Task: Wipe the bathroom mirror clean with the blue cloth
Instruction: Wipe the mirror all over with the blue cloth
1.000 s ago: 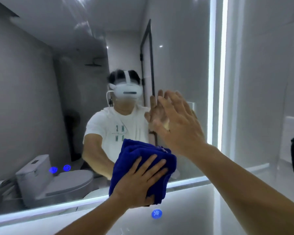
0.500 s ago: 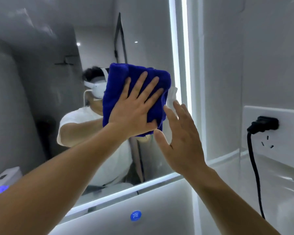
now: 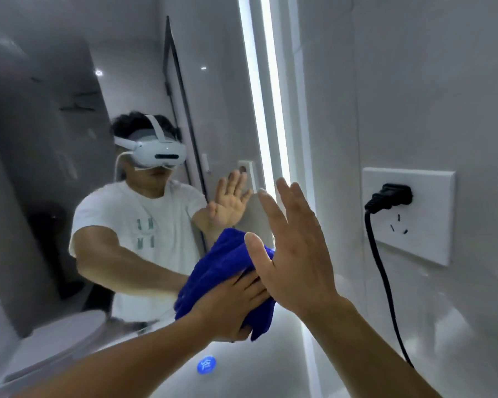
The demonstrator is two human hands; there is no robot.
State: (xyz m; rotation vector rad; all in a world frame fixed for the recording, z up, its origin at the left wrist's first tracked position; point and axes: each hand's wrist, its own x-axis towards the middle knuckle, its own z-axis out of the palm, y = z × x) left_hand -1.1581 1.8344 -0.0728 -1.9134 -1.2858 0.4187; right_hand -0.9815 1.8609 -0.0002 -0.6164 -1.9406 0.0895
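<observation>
The left hand [image 3: 236, 300] presses the blue cloth [image 3: 222, 271] flat against the mirror [image 3: 55, 168], its grip spread over the bunched fabric and pinning it to the glass more than closing round it. The cloth sits low on the mirror's right side, just above the lit bottom edge. The right hand [image 3: 293, 254] is open and empty, fingers apart, palm toward the glass just right of the cloth; whether it touches the mirror I cannot tell.

Judging by this, wiping is under way in the lower right corner. The glass shows no plain streaks or marks, so how much is already clean cannot be read; the wide left part and the top look to be left.

A bright light strip [image 3: 259, 110] runs up the mirror's right edge. Further right on the wall, a socket plate [image 3: 431, 196] holds a black plug [image 3: 391, 196] with its cord [image 3: 383, 282] hanging down, near enough to mind. A blue touch button [image 3: 206, 366] glows below the cloth.
</observation>
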